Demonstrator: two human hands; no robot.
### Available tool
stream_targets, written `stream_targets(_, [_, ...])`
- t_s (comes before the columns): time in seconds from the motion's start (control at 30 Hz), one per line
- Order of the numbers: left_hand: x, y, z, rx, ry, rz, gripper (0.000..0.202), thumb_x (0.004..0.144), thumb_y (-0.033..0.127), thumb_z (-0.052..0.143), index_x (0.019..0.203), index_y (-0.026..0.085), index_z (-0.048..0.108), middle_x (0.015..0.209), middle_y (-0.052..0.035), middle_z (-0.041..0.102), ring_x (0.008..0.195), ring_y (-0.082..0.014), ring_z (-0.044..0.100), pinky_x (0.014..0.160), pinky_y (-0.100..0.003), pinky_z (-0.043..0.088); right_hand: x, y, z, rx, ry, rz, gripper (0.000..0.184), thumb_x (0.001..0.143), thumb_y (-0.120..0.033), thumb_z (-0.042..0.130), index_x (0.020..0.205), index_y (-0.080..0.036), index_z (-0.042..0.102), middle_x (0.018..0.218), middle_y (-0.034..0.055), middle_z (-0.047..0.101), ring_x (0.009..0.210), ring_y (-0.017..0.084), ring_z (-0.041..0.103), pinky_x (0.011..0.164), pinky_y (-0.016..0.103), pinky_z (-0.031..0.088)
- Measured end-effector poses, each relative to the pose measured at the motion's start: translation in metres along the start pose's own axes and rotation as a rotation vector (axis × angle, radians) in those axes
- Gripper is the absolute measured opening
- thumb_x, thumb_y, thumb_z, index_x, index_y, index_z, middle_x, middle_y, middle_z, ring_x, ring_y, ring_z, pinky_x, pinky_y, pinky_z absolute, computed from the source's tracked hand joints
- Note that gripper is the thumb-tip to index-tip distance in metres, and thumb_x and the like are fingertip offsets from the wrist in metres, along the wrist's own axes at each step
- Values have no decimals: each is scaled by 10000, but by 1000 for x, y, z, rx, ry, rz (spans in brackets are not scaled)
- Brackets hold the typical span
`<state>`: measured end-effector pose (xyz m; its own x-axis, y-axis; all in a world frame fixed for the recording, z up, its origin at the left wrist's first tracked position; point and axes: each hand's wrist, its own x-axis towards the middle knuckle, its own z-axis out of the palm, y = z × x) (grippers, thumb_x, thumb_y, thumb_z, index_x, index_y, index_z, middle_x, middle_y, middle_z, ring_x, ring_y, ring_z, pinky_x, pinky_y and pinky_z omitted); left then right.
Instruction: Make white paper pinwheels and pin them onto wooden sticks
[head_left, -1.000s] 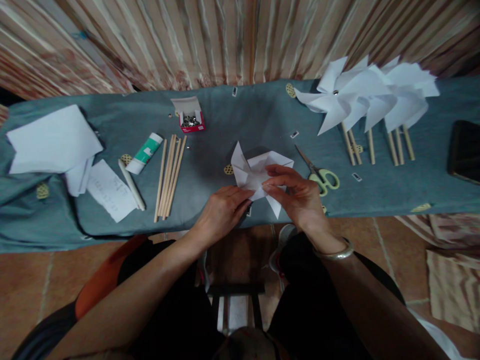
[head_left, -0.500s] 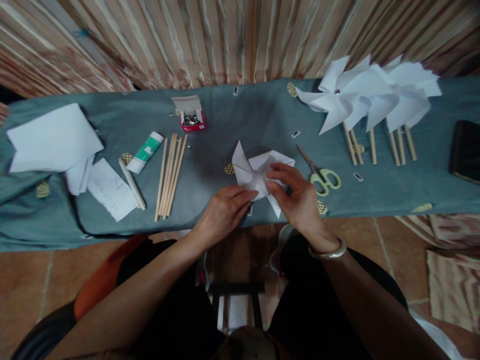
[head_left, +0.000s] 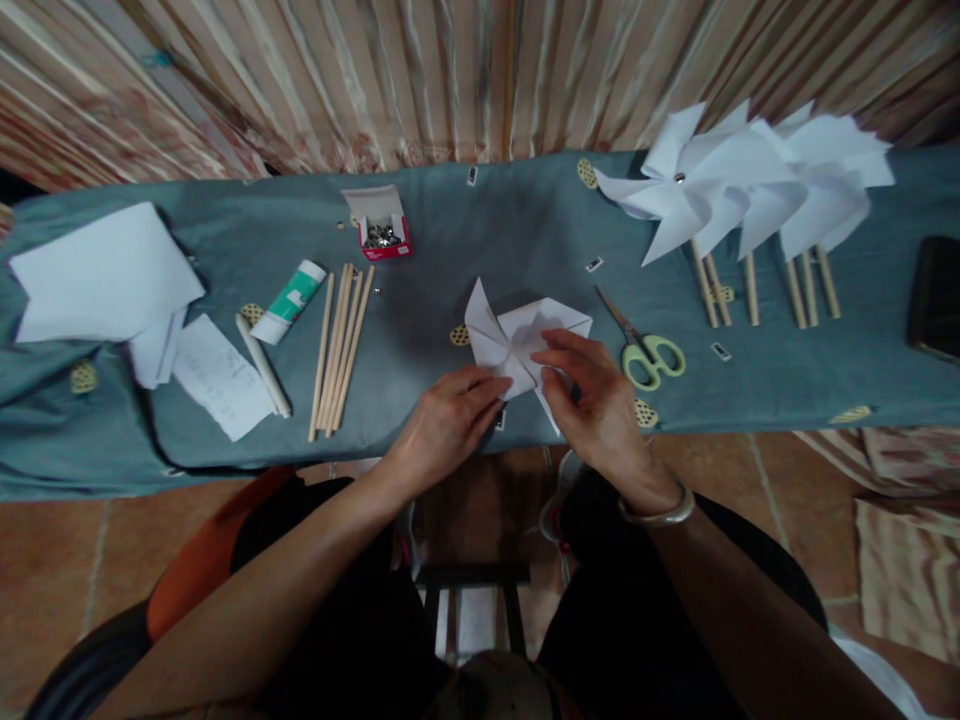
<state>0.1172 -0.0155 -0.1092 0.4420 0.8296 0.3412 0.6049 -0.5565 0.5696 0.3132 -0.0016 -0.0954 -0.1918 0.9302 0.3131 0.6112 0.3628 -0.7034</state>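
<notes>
A white paper pinwheel head (head_left: 501, 335) lies on the blue-grey cloth (head_left: 480, 230) near the table's front edge. My left hand (head_left: 448, 420) pinches its lower left part, fingers closed on the paper. My right hand (head_left: 598, 400) curls over its right side, with thumb and fingers gripping a folded flap near the centre. Part of the paper is hidden under my right hand.
Green-handled scissors (head_left: 643, 348) lie just right of my right hand. Several wooden sticks (head_left: 339, 345), a glue stick (head_left: 290, 302) and a red box of pins (head_left: 383, 235) lie to the left. Finished pinwheels (head_left: 750, 185) rest at the back right, loose paper (head_left: 101, 275) at the far left, a dark phone (head_left: 934, 300) at the right edge.
My right hand has shifted slightly down and its fingers have curled further over the paper's centre. My left hand has hardly moved.
</notes>
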Motion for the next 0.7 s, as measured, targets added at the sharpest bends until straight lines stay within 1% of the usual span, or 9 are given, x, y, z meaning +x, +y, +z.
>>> stream_targets(0.23, [1, 1, -1, 18, -13, 8, 224, 935, 183, 528, 1117, 137, 651, 970, -85, 680, 888, -172, 667, 791, -295, 565, 0, 0, 0, -42, -12, -19, 222, 901, -178, 489, 982, -227, 690, 1200, 100, 655, 1141, 259, 600, 1002, 483, 493])
stream_targets(0.33, [2, 0, -1, 23, -25, 11, 223, 936, 179, 524, 1114, 134, 651, 974, -87, 680, 886, -171, 666, 798, -301, 566, -2, 3, 0, -66, -36, -50, 250, 895, -164, 473, 1026, -238, 673, 1252, 88, 625, 1176, 261, 572, 1014, 489, 484])
stream_targets(0.47, [2, 0, -2, 15, -52, -4, 230, 941, 186, 512, 1117, 145, 654, 995, -90, 679, 909, -175, 667, 811, -315, 569, -4, 6, 3, -101, -86, -102, 343, 893, -149, 436, 1144, -296, 619, 1369, 38, 538, 1263, 274, 502, 1057, 519, 448])
stream_targets(0.57, [2, 0, -3, 19, -77, -14, 235, 946, 196, 503, 1121, 155, 654, 999, -86, 677, 912, -176, 668, 818, -320, 569, -5, 4, 4, -68, -112, -73, 430, 877, -108, 434, 1182, -361, 600, 1404, -1, 510, 1311, 289, 464, 1086, 530, 421])
stream_targets(0.7, [3, 0, -3, 31, -80, -2, 237, 948, 199, 499, 1123, 151, 651, 1010, -90, 677, 918, -178, 666, 819, -313, 567, -4, 3, 4, -52, -101, -51, 455, 873, -114, 444, 1196, -396, 596, 1403, -28, 508, 1316, 293, 464, 1091, 533, 421])
